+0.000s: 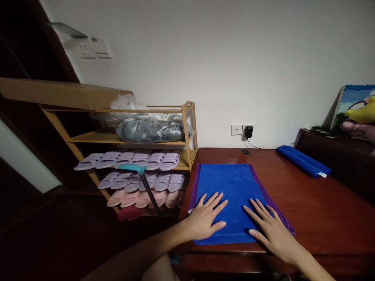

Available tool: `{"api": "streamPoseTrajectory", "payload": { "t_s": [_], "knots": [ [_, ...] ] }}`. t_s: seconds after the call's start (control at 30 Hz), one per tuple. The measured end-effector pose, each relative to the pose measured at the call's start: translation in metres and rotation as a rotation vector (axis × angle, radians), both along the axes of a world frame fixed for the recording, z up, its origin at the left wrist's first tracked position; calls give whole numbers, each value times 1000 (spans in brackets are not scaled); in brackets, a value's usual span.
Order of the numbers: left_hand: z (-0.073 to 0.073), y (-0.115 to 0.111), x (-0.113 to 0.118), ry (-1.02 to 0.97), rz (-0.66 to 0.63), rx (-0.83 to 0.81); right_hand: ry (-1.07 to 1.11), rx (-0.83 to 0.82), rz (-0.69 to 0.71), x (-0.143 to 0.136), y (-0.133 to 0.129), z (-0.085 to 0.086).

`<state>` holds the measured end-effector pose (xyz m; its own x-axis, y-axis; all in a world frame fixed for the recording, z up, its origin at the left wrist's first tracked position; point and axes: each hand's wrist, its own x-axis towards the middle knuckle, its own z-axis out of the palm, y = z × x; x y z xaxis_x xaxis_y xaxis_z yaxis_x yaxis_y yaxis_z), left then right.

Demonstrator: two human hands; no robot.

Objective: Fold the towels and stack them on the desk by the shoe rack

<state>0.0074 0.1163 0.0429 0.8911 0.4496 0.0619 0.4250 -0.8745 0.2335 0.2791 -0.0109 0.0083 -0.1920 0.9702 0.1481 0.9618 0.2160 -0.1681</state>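
We have the blue towel (pixel 231 195) lying flat near the front left corner of the table (pixel 322 210), stacked on a purple towel (pixel 279 208) whose edge shows along the left and right sides. Our left hand (pixel 205 220) and right hand (pixel 271 230) both rest palm down on its near half, fingers spread, gripping nothing. The near hem sits just at the front edge of the table, so in our judgement a push toward us could slide both layers off. The polished wood looks slick, and uneven pressure from the two hands could skew the blue layer against the purple one or raise a wrinkle between them. Well apart, near the back right, lies a rolled blue towel (pixel 303 161). A charger cable (pixel 258 147) trails along the back edge, and a shoe rack (pixel 140 164) of slippers stands off the left edge.
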Motion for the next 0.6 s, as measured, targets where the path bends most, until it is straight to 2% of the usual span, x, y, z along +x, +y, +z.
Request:
{"api": "streamPoseTrajectory", "payload": {
  "t_s": [0.1, 0.17, 0.33, 0.43, 0.5, 0.6],
  "knots": [
    [-1, -8, -4, 22, -25, -25, -27, 42, -41, -6, 1, -5],
    [-3, -5, -4, 19, -34, -24, -35, 58, -57, -7, 9, -9],
    [-6, 29, 2, 30, -32, 11, -12, 20, -43, -2, 43, -7],
    [-4, 41, 7, 40, 28, 65, -27, 31, -74, -4, 57, -4],
    [-2, 35, 6, 7, 78, 111, -47, 80, -100, -10, 56, -4],
    [-3, 11, 0, -16, 95, 98, -88, 130, -152, -24, 43, -10]
  ]
}}
